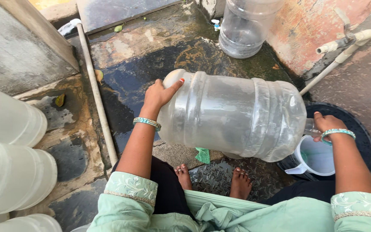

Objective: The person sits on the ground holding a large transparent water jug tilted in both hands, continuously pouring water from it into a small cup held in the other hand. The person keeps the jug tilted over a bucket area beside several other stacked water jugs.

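A large clear plastic water jar (232, 116) lies tipped on its side in mid-air, held between both hands above the wet stone floor (151, 56). The left hand (162, 92) presses flat against the jar's base, its grip spread, fingers splayed over the rounded bottom edge. The right hand (327, 124) closes round the jar's neck (the mouth itself is hidden behind the fingers), its grip wrapped on the neck. Directly below the right hand stands a white jug (316, 157) with a handle, resting in a black tub (359, 129). Below the jar, between the two hands, are the person's bare feet (239, 182) and a green scrap of cloth (202, 154). Beyond the left hand a white pipe (95, 90) runs along the floor; farther to that side lie stacked translucent jars (9, 146). Beyond the jar, away from the person, a second clear jar (245, 25) stands upright by the wall, and a tap pipe (344, 43) projects above the right hand.
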Motion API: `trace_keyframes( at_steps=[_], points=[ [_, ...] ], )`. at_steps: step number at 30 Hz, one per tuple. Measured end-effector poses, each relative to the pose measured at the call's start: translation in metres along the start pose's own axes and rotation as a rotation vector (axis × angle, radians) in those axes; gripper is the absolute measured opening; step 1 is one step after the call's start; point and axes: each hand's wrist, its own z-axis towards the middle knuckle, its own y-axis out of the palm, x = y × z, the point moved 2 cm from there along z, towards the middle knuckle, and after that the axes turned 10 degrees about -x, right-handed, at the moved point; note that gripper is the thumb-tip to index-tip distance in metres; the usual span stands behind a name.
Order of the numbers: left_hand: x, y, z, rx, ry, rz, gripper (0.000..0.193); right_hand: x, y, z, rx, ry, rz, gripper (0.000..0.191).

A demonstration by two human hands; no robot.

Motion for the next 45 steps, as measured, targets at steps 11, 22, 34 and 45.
trace_keyframes(
  at_steps=[11, 22, 34, 45],
  points=[
    [-0.021, -0.002, 0.028, 0.031, -0.080, -0.072, 0.132, 0.007, 0.001, 0.001, -0.044, -0.004, 0.092, 0.070],
    [-0.004, -0.025, -0.001, -0.177, -0.159, -0.252, 0.125, 0.036, 0.017, 0.043, -0.162, -0.050, 0.403, 0.062],
    [-0.009, -0.007, 0.008, -0.393, -0.109, -0.437, 0.116, 0.045, 0.025, 0.056, -0.223, -0.019, 0.436, 0.053],
    [-0.017, -0.001, 0.024, -0.410, -0.090, -0.501, 0.096, 0.040, 0.026, 0.049, -0.225, 0.018, 0.424, 0.052]
  ],
)
